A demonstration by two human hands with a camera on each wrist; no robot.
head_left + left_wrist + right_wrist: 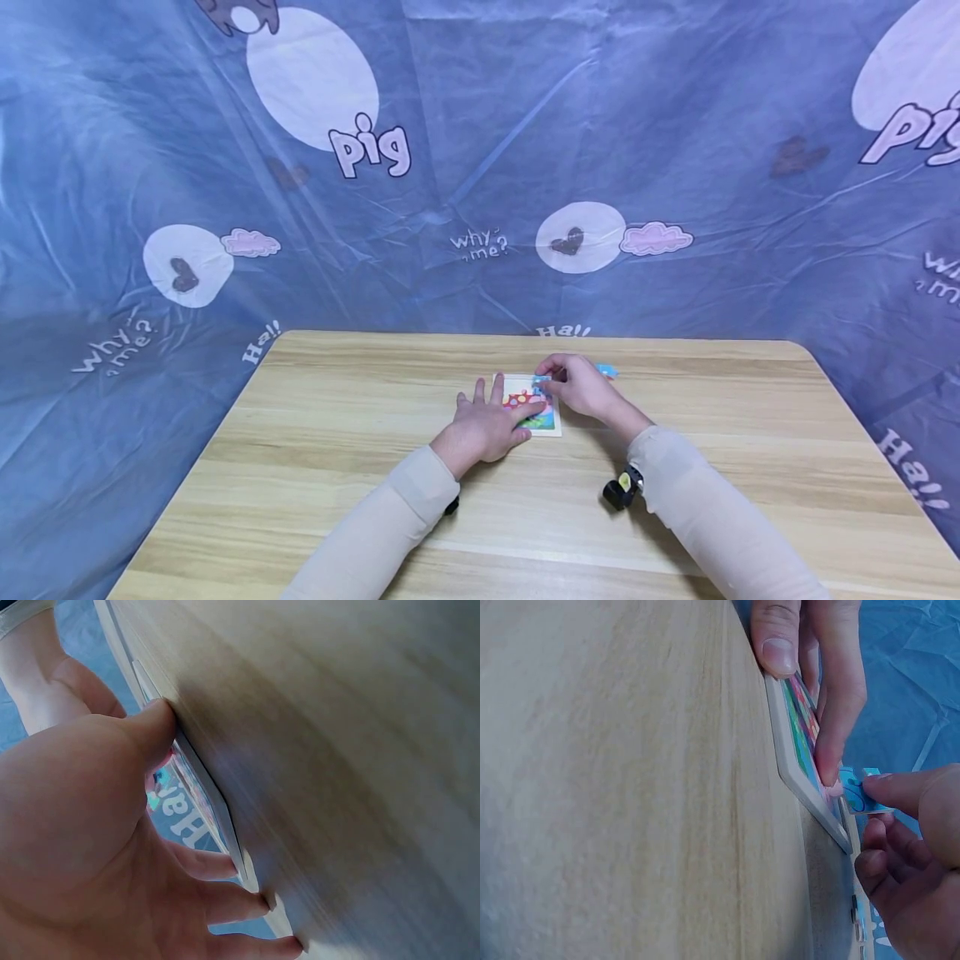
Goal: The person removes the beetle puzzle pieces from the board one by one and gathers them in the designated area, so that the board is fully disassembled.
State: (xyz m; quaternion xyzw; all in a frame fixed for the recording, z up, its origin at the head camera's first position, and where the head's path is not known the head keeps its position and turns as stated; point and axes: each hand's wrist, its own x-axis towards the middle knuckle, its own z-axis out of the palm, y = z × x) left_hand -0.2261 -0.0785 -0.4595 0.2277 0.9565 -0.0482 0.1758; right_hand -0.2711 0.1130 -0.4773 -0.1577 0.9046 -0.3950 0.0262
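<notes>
Puzzle board lies flat near the middle of the wooden table, its long axis running away from the person toward the blue printed backdrop. Another blue piece lies on the table just beyond the right hand, which pinches a small blue puzzle piece between thumb and forefinger at the board's far right corner. The left hand rests flat with straight, spread fingers pressing the board's left side.

both forearms reach forward, the left hand lying flat with fingers spread, the right hand curled just beside it, fingertips pinched.
</notes>
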